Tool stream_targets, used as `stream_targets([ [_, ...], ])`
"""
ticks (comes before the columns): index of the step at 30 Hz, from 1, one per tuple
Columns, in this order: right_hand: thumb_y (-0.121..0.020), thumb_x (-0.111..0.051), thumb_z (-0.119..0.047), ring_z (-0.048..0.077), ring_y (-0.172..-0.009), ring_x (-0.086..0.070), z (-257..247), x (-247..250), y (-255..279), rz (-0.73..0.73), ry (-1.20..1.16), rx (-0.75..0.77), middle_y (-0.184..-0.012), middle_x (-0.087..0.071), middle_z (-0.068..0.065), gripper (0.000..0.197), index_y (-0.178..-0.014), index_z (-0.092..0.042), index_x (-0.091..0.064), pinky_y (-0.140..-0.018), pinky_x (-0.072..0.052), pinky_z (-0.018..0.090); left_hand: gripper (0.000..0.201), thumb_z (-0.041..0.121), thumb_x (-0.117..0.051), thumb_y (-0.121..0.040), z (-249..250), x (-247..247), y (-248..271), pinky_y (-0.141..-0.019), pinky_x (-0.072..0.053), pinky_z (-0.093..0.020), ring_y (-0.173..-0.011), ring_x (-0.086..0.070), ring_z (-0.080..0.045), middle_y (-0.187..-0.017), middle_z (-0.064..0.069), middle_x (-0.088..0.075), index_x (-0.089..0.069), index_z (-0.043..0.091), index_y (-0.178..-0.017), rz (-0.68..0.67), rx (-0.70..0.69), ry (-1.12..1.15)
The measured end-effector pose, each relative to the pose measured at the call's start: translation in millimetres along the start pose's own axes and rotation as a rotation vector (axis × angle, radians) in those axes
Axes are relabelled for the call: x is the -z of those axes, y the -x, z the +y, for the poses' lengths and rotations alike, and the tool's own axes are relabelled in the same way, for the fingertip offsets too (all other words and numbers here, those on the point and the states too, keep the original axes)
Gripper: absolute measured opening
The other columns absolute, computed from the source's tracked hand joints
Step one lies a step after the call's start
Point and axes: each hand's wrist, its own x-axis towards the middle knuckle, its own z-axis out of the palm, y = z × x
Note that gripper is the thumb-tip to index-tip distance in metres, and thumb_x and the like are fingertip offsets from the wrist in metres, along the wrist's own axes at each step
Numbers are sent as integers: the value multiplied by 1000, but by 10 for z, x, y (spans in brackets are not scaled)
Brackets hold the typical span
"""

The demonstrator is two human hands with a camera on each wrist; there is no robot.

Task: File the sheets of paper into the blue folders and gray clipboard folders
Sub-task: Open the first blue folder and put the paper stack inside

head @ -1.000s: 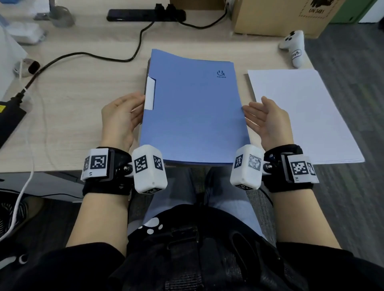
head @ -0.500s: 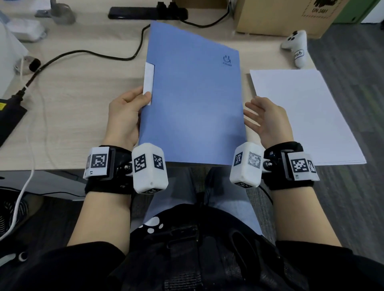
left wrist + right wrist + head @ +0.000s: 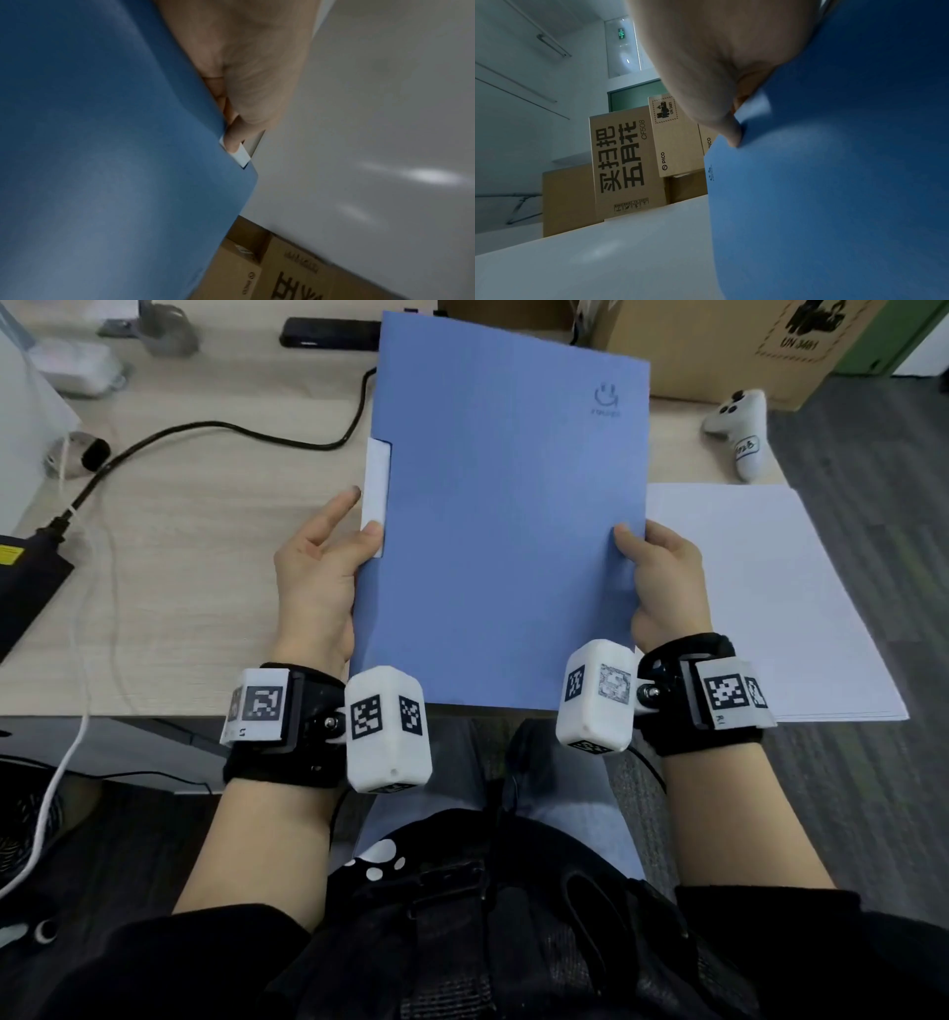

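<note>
A closed blue folder [image 3: 503, 516] with a white spine label [image 3: 376, 495] is tilted up off the desk, held at both long edges. My left hand [image 3: 328, 572] grips its left edge, thumb on the cover by the label, index finger pointing out. My right hand [image 3: 662, 577] pinches the right edge, thumb on the front. In the left wrist view a fingertip [image 3: 232, 140] presses the white label beside the blue folder [image 3: 102, 162]. In the right wrist view the thumb tip [image 3: 734, 138] sits on the folder [image 3: 834, 182]. A stack of white sheets [image 3: 760, 598] lies at the right.
A black cable [image 3: 205, 431] and a power strip [image 3: 328, 333] cross the wooden desk [image 3: 179, 588] at the back left. A cardboard box [image 3: 729, 346] stands behind, with a white controller [image 3: 742, 431] beside it. A white cord [image 3: 77, 670] hangs over the front edge.
The folder has been lifted from lying flat on the desk and tilted toward me. My right hand, open beside it before, now pinches its right edge; the left hand kept its grip.
</note>
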Motion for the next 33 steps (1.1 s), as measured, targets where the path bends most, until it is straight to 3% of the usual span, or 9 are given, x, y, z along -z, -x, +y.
stream_targets([
  [3,-91,-54,-3,16,-75,-61,29,1,-7,60,-1,31,-73,-70,-6,20,-80,-13,-67,-74,-50,28,42,0,-60,-87,-49,24,-21,-69,-55,-24,-70,-69,-9,-71,6,-74,-56,12,-127,-8,-49,-118],
  [9,-89,-54,4,7,-56,-59,27,-31,-6,159,-2,100,-61,-65,-7,27,-72,-14,-63,-59,-50,19,45,-5,-56,-88,-102,57,-80,-67,-53,-20,-62,-61,0,-55,15,-66,-55,11,-130,-34,-115,-277],
  [13,-87,-53,6,5,-53,-59,42,-11,-25,152,9,112,-55,-65,-13,30,-70,-15,-65,-59,-50,19,44,-5,-53,-90,-67,85,-88,-55,-52,-14,-60,-64,4,-68,16,-71,-54,12,-130,-56,-112,-334],
  [16,-87,-52,7,7,-55,-59,62,-5,-36,139,17,101,-56,-66,-13,30,-73,-15,-67,-59,-51,20,43,-5,-52,-90,-52,83,-93,-56,-53,-14,-56,-61,7,-96,-8,-68,-54,13,-130,-69,-127,-403],
  [17,-87,-52,7,7,-55,-59,69,-3,-38,135,19,103,-57,-66,-13,30,-73,-15,-67,-59,-51,20,43,-5,-52,-90,-53,103,-112,-56,-54,-15,-54,-60,7,-95,-11,-69,-54,14,-130,-68,-136,-441],
  [20,-87,-50,8,7,-57,-56,62,51,-51,136,39,144,-56,-65,-15,34,-70,-16,-67,-62,-50,20,41,-4,-47,-92,-38,252,-229,-49,-51,-14,-42,-54,1,-65,-2,-63,-56,12,-129,-34,-173,-557],
  [23,-86,-50,8,7,-58,-56,15,129,-88,132,52,170,-56,-64,-16,34,-69,-16,-67,-63,-50,21,37,-1,-44,-94,25,376,-342,-44,-46,-12,-39,-54,-2,-66,-3,-54,-59,15,-124,-54,-195,-639],
  [26,-88,-50,7,5,-56,-58,-12,140,-119,97,50,161,-56,-66,-15,32,-71,-15,-68,-60,-50,18,33,3,-44,-94,62,363,-397,-43,-44,-12,-40,-56,-3,-70,-1,-56,-61,17,-119,-39,-236,-628],
  [33,-89,-52,5,5,-56,-60,-25,227,-113,47,49,110,-57,-68,-13,29,-78,-15,-69,-60,-51,18,32,9,-58,-90,79,317,-473,-50,-48,-17,-49,-60,-5,-82,1,-59,-56,15,-121,170,-256,-379],
])
